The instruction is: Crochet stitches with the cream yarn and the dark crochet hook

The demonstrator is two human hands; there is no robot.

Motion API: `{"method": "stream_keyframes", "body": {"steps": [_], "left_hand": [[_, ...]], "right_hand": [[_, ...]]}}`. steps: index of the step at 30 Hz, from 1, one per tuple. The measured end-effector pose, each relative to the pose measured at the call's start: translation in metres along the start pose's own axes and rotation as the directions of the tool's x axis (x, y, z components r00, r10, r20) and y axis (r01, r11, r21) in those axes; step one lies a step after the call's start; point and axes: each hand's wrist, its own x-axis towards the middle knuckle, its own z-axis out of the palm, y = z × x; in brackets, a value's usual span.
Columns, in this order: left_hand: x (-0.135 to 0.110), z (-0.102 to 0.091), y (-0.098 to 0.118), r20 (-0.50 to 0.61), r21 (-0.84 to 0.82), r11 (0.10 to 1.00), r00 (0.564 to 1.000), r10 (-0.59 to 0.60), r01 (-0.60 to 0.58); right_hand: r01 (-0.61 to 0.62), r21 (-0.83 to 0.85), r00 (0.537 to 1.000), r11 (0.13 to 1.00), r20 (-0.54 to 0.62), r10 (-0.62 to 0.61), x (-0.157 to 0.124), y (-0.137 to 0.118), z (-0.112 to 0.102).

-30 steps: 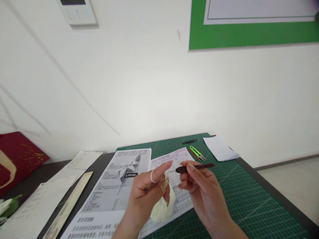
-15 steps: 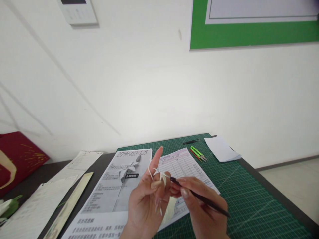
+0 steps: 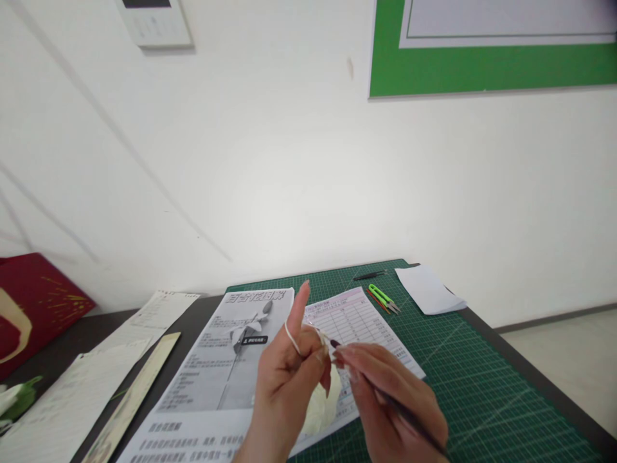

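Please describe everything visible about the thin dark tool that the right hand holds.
The thin dark hook tool is a slim, straight, dark brown-black stick, seemingly plastic or metal. The right hand pinches it like a pen, its rear end slanting down to the right. Its tip meets the white yarn looped over the left hand's raised index finger, above the green cutting mat. The tip's shape is too small to tell.

A thin white thread point(image 3: 290, 337) is looped round the raised forefinger of the left hand point(image 3: 289, 379) and runs taut to the tip of a slim dark hook point(image 3: 385, 399), held pen-like in the grip of the right hand point(image 3: 390, 411) and slanting down to the right. A cream knitted piece point(image 3: 321, 405) hangs just below the left grip, between both hands.
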Motion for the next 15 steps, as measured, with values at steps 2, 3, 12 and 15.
{"method": "stream_keyframes", "body": {"steps": [2,3,12,15], "left_hand": [[0.0,0.001,0.0,0.063,-0.202,0.975,0.995,-0.081,0.092],[-0.001,0.0,0.001,0.108,-0.301,0.944,0.988,-0.11,0.138],[-0.001,-0.007,0.011,0.302,-0.562,0.778,0.945,-0.123,0.281],[0.0,-0.008,0.011,0.337,-0.547,0.784,0.935,-0.113,0.292]], "right_hand": [[0.15,-0.07,0.987,0.986,0.069,-0.145,0.001,-0.003,-0.001],[0.165,-0.071,0.984,0.984,0.081,-0.159,0.001,-0.005,-0.001],[-0.149,0.278,0.989,0.949,0.062,0.137,0.002,0.0,0.007],[-0.25,0.425,0.967,0.87,0.072,0.243,-0.003,0.005,0.005]]}}
